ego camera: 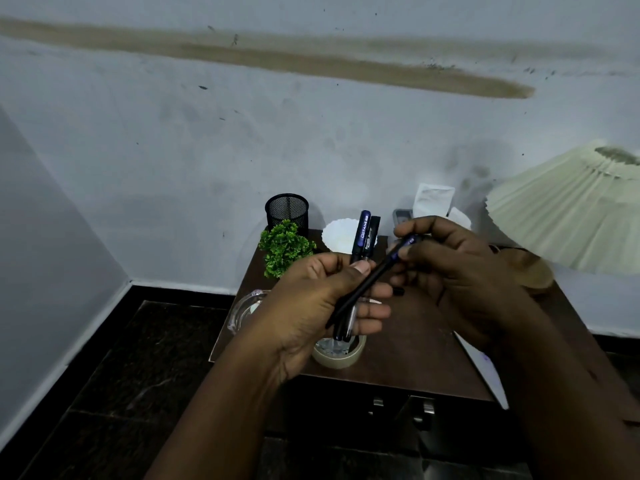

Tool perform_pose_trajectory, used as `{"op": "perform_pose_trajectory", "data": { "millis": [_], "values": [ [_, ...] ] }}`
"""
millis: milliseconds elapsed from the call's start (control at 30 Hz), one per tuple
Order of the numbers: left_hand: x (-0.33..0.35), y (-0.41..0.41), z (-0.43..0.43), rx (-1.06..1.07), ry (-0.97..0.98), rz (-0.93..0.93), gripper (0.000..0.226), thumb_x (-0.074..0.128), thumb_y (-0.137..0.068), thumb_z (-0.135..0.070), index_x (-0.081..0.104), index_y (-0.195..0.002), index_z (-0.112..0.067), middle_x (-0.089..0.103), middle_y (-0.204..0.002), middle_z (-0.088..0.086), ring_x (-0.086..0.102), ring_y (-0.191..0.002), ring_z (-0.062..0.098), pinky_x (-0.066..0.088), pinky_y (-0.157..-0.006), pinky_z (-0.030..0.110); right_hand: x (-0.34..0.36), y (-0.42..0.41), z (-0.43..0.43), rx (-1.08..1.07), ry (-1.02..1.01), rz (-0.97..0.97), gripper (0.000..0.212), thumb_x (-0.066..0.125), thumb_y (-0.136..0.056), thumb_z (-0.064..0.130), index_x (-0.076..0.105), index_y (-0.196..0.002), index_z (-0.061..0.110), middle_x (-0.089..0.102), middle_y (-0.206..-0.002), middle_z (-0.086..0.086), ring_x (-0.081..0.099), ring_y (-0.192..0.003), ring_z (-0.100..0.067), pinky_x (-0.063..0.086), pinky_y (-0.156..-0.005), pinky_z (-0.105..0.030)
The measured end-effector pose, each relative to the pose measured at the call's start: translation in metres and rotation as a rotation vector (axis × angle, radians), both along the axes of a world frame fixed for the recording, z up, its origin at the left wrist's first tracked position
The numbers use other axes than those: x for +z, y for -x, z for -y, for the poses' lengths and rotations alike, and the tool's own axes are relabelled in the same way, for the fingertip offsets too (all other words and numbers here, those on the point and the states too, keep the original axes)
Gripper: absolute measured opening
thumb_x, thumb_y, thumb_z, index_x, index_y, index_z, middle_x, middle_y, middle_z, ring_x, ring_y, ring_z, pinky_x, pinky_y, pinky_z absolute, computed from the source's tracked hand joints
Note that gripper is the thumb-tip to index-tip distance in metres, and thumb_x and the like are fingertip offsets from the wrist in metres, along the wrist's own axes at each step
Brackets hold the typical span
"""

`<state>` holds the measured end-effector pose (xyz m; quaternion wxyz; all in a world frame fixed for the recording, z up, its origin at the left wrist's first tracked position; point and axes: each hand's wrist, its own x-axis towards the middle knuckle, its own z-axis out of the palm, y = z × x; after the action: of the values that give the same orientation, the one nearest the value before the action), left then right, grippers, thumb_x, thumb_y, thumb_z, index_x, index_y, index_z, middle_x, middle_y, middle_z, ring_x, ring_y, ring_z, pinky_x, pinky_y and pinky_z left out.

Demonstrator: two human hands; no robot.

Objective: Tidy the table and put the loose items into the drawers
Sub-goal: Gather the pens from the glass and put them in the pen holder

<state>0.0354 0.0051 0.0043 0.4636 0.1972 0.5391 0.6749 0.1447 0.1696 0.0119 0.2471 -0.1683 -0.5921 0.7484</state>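
Observation:
My left hand (pixel 311 306) grips two upright pens (pixel 365 235), one blue-capped and one black, above the small brown table (pixel 408 348). A third dark pen (pixel 367 282) slants across my left palm; my right hand (pixel 460 271) pinches its upper end between thumb and fingers. Both hands are held over the middle of the table. Below the table top, two drawer fronts with metal handles (pixel 379 403) are closed.
On the table stand a black mesh pen cup (pixel 286 211), a small green plant (pixel 285 249), a white scalloped dish (pixel 337 235), a glass ashtray (pixel 244 308), a tape roll (pixel 341 355) and white paper (pixel 485 372) at the right edge. A pleated lampshade (pixel 568 209) overhangs the right side.

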Motion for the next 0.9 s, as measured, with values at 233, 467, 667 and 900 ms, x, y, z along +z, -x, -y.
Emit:
{"op": "perform_pose_trajectory", "data": {
  "millis": [233, 467, 667, 900],
  "values": [
    [-0.004, -0.001, 0.0, 0.025, 0.028, -0.097, 0.018, 0.066, -0.099, -0.013, 0.075, -0.107, 0.0, 0.078, -0.097, 0.023, 0.077, -0.078, 0.031, 0.066, -0.069, 0.04, -0.006, 0.01, 0.004, -0.015, 0.029, -0.001, 0.037, 0.063, -0.088, -0.014, 0.065, -0.12, 0.005, 0.075, -0.09, -0.018, 0.065, -0.064, -0.025, 0.058, -0.061, -0.031],
    [-0.002, 0.002, 0.002, 0.004, 0.021, -0.058, 0.017, 0.067, -0.098, -0.015, 0.077, -0.104, -0.002, 0.078, -0.099, 0.022, 0.078, -0.081, 0.032, 0.065, -0.069, 0.04, -0.002, 0.011, 0.008, 0.016, -0.013, 0.001, 0.033, 0.074, -0.085, 0.002, 0.07, -0.117, 0.007, 0.076, -0.097, -0.018, 0.066, -0.066, -0.021, 0.058, -0.063, -0.03],
    [-0.002, 0.002, 0.001, -0.022, 0.031, -0.069, 0.02, 0.067, -0.099, -0.015, 0.077, -0.105, 0.0, 0.078, -0.1, 0.023, 0.078, -0.081, 0.031, 0.065, -0.07, 0.04, -0.002, 0.012, 0.013, 0.006, -0.038, 0.036, 0.038, 0.077, -0.08, 0.017, 0.071, -0.117, 0.009, 0.077, -0.092, -0.017, 0.059, -0.072, -0.028, 0.055, -0.064, -0.033],
    [0.002, -0.004, -0.002, -0.038, 0.03, -0.019, 0.021, 0.066, -0.099, -0.013, 0.073, -0.11, 0.002, 0.077, -0.1, 0.025, 0.077, -0.079, 0.031, 0.065, -0.066, 0.037, -0.002, 0.018, 0.023, 0.021, 0.153, 0.039, 0.028, 0.075, -0.084, 0.018, 0.072, -0.107, 0.003, 0.077, -0.107, -0.018, 0.074, -0.098, -0.033, 0.062, -0.081, -0.042]
  ]
}}
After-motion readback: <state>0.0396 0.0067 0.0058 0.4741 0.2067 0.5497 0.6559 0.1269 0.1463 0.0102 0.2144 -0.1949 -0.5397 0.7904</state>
